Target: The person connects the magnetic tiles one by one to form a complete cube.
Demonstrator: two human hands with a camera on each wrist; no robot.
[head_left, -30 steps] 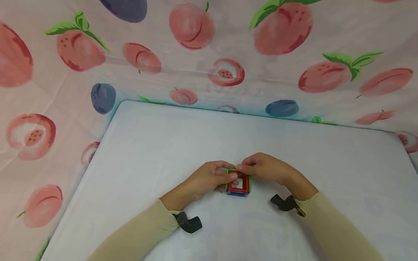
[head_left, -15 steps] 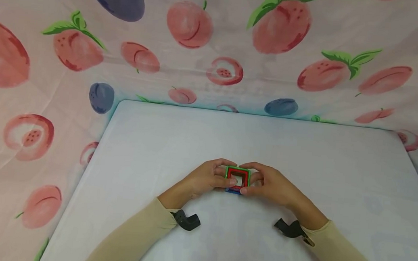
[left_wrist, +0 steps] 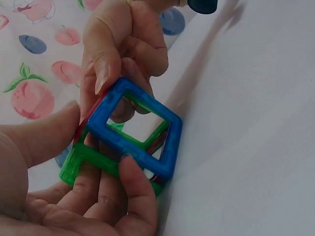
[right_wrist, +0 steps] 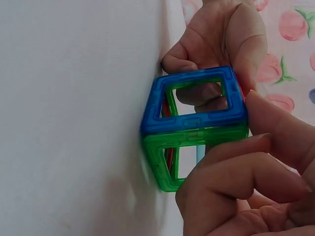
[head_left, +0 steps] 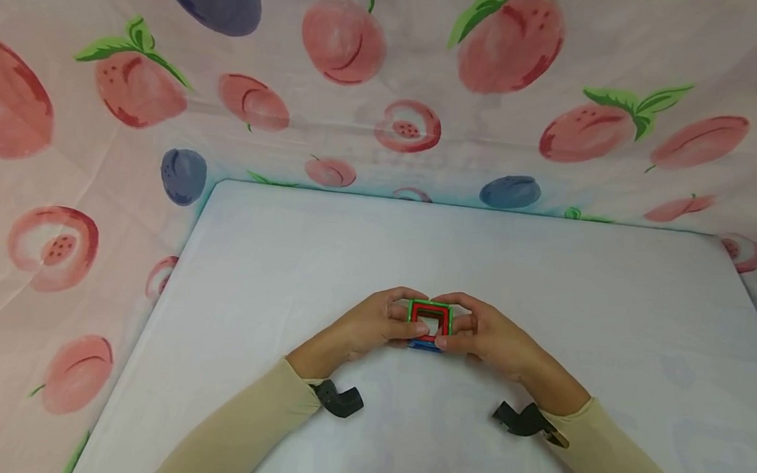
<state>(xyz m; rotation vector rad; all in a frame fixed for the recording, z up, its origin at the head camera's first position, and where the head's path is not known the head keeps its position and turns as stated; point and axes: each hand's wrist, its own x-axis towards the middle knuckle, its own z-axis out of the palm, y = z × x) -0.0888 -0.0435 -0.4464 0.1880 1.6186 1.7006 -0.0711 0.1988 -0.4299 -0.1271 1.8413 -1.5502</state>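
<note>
A small cube of magnetic tiles (head_left: 431,308) sits on the white table, held between both hands. It is built of open square frames: red on top, green at the sides and back, and a blue one (right_wrist: 197,121) facing the person. My left hand (head_left: 373,320) grips it from the left, thumb on the top edge and fingers around the green side (left_wrist: 98,160). From the right, my right hand (head_left: 498,339) grips it too, its thumb at the near right corner of the red tile. Both index fingers reach to the back edge.
The white table (head_left: 325,247) stretches around the hands. A fruit-printed cloth (head_left: 259,147) hangs behind it and along the left side. A dark wrist camera (head_left: 339,400) sticks out at the left cuff, another black camera (head_left: 524,420) at the right.
The right hand has come down from the cube's back corner to its right side, thumb now at the near corner. The left hand keeps its grip, nearly still.
</note>
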